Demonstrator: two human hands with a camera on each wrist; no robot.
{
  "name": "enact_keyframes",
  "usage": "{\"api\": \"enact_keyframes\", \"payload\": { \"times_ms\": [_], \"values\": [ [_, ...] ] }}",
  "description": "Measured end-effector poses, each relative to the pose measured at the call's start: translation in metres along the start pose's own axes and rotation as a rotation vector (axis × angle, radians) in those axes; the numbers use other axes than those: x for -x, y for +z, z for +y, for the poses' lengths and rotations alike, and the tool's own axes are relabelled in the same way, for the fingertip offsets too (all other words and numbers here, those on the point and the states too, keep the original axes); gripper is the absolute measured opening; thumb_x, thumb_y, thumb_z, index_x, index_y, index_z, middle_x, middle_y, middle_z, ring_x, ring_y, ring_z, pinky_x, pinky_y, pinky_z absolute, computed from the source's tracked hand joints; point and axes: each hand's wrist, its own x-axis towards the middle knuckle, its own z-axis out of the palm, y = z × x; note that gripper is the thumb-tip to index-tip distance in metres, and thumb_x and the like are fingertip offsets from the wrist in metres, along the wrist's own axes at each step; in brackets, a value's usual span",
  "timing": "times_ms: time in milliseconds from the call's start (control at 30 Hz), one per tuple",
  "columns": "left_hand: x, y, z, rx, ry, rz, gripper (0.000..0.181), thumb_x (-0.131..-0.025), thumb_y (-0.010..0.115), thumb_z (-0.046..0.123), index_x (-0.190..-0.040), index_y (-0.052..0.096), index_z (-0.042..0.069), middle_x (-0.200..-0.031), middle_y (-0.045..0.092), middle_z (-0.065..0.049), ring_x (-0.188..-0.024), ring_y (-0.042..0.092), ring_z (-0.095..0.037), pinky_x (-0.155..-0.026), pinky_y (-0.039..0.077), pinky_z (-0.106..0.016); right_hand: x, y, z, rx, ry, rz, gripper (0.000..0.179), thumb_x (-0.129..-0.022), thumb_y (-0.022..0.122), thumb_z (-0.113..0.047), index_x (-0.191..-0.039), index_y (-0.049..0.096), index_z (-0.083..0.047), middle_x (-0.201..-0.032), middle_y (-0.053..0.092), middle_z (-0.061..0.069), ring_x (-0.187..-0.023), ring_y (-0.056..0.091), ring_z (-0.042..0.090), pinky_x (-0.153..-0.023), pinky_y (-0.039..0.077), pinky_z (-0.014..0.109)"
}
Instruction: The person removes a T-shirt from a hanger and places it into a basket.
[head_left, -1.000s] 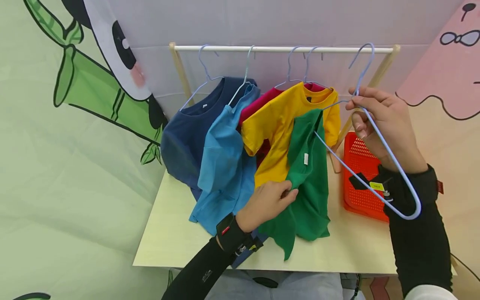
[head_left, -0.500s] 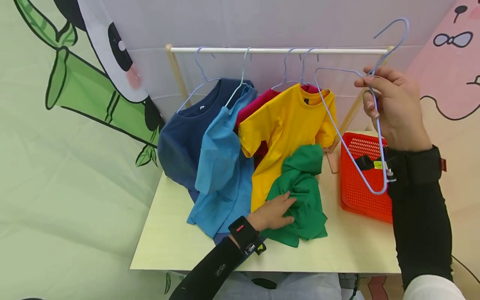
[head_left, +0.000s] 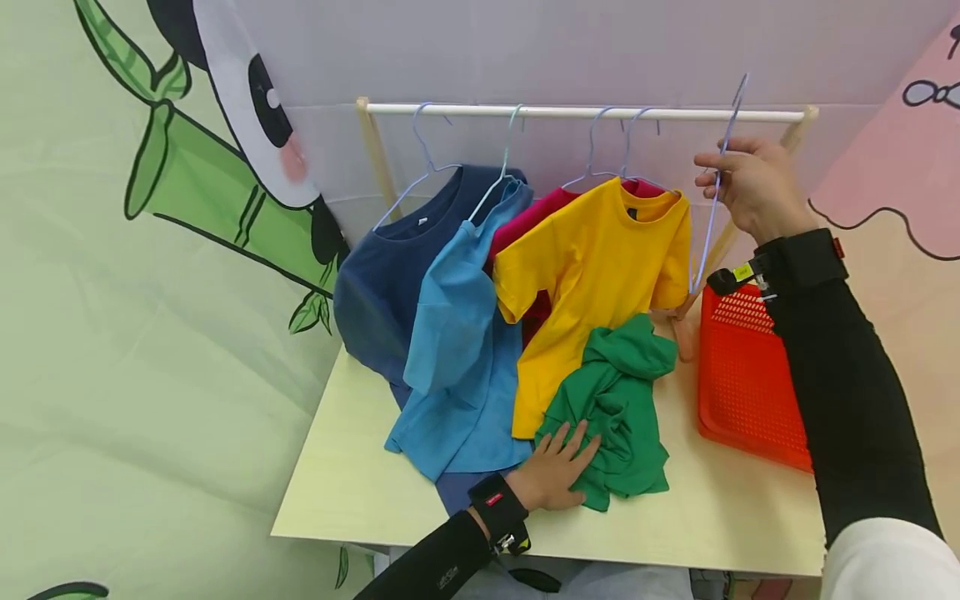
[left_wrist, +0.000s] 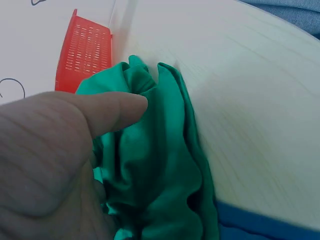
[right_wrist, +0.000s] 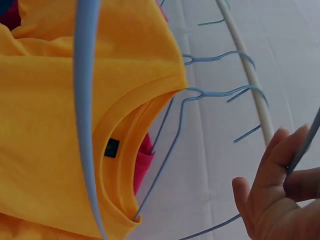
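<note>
1. At the upper right of the head view, the right hand [head_left: 761, 187] pinches a thin, pale blue-lilac clothes hanger [head_left: 710, 229] between thumb and fingers; the hanger is upright, seen nearly edge-on, and bears no garment.
2. Its hook overlaps the right part of a slim white horizontal rail [head_left: 555, 111]; whether the two touch, I cannot tell.
3. At the lower centre, the left hand [head_left: 553, 475] lies with fingers spread, the fingertips on the lower left edge of a crumpled green fabric garment [head_left: 626, 417].
4. That garment lies bunched on a pale wood-toned table [head_left: 360, 467], right of the frame's centre and just below a bright yellow short-sleeved T-shirt [head_left: 600, 250].
5. The T-shirt hangs from the rail, partly covering a magenta fabric garment [head_left: 528, 218].
6. Left of centre hang a light blue fabric garment [head_left: 450, 333] and, partly behind it, a navy blue fabric top [head_left: 382, 283].
7. A red perforated plastic basket [head_left: 750, 392] sits at the right, partly hidden by the right sleeve [head_left: 840, 400].
</note>
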Motion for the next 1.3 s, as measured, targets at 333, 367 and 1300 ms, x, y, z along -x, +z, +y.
{"api": "enact_keyframes", "payload": {
  "times_ms": [333, 367, 1300],
  "values": [
    [0.014, 0.009, -0.014, 0.084, 0.011, 0.000, 0.084, -0.108, 0.063, 0.043, -0.174, 0.014, 0.024, -0.180, 0.006, -0.010, -0.166, 0.010, -0.028, -0.129, 0.023, -0.050, 0.000, -0.030, 0.029, 0.206, 0.084, -0.038, 0.086, -0.107, 0.063, -0.009, -0.171, 0.004, -0.012, -0.116, 0.063, 0.005, -0.080, 0.073, 0.016, -0.074, 0.063, 0.026],
    [0.015, 0.010, -0.016, 0.105, 0.012, 0.007, 0.085, -0.108, 0.063, 0.042, -0.174, 0.013, 0.023, -0.180, 0.004, -0.011, -0.166, 0.008, -0.028, -0.130, 0.021, -0.050, 0.004, -0.033, 0.030, 0.250, 0.071, -0.038, 0.090, -0.108, 0.063, -0.013, -0.172, 0.000, -0.013, -0.122, 0.058, 0.004, -0.084, 0.072, 0.014, -0.075, 0.062, 0.024],
    [0.070, 0.044, -0.092, 0.434, -0.215, 0.128, 0.110, -0.089, 0.088, 0.032, -0.171, 0.019, 0.006, -0.175, 0.007, -0.030, -0.163, 0.012, -0.045, -0.128, 0.014, -0.062, 0.117, -0.057, 0.324, 1.482, 0.082, -0.476, 0.144, -0.062, 0.102, -0.058, -0.171, 0.015, -0.023, -0.170, -0.023, 0.032, -0.149, -0.009, 0.074, -0.095, 0.022, 0.097]
  ]
}}
